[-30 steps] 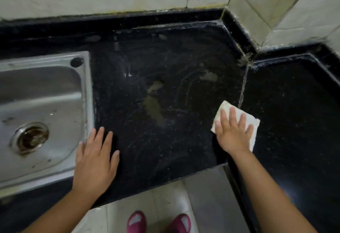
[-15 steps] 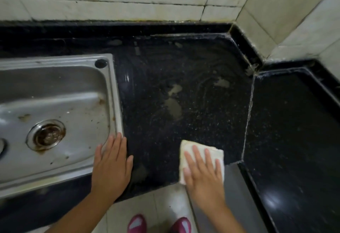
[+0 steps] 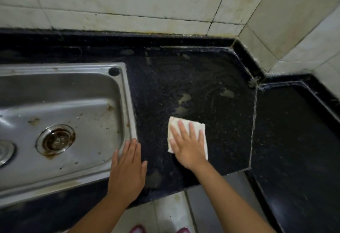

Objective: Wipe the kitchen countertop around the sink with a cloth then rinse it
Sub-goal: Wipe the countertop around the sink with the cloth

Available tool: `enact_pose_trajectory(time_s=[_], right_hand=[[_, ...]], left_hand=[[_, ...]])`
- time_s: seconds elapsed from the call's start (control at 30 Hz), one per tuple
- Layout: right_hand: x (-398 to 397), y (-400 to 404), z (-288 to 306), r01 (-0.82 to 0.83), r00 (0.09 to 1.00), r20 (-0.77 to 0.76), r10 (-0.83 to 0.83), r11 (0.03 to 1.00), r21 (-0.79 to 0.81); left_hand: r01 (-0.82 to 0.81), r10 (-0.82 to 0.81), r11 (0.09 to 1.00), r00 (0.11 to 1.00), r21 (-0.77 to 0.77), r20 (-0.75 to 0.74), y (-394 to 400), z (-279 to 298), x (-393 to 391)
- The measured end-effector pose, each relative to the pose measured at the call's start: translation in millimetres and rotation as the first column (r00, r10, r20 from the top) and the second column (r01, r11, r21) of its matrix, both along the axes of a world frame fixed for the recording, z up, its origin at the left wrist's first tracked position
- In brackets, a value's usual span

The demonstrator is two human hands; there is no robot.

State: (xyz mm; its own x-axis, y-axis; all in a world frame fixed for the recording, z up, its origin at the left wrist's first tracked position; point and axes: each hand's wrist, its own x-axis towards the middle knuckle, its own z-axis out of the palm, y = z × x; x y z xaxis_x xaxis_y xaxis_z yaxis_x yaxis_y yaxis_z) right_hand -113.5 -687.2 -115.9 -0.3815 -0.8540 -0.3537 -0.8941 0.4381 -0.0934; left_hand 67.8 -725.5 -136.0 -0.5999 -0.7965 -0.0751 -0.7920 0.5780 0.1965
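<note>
Right hand (image 3: 187, 146) is lying flat, fingers straight, pressing the cloth (image 3: 186, 135) onto the counter (image 3: 220, 122) right of the sink (image 3: 127, 93), likely for wiping pressure. Left hand (image 3: 127, 170) is resting open across the sink's corner, probably bracing.

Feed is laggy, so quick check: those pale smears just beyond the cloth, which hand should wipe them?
Right. The right hand already presses flat on the cloth, just short of the smears. The left hand rests flat at the sink corner, without a cloth.
</note>
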Motion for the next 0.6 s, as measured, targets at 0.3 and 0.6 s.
enact_pose_trajectory(time_s=[0.3, 0.6], right_hand=[[-65.8, 107.3, 7.4, 0.223, 0.971, -0.101, -0.217, 0.974, 0.048], [-167.9, 2.2, 13.8, 0.409, 0.913, -0.058, -0.405, 0.906, 0.114]], left_hand=[[-0.013, 0.013, 1.0, 1.0, -0.018, 0.021, -7.2, 9.8, -7.1], [0.077, -0.085, 0.993, 0.992, -0.091, -0.094, -13.7, 17.5, -57.6]])
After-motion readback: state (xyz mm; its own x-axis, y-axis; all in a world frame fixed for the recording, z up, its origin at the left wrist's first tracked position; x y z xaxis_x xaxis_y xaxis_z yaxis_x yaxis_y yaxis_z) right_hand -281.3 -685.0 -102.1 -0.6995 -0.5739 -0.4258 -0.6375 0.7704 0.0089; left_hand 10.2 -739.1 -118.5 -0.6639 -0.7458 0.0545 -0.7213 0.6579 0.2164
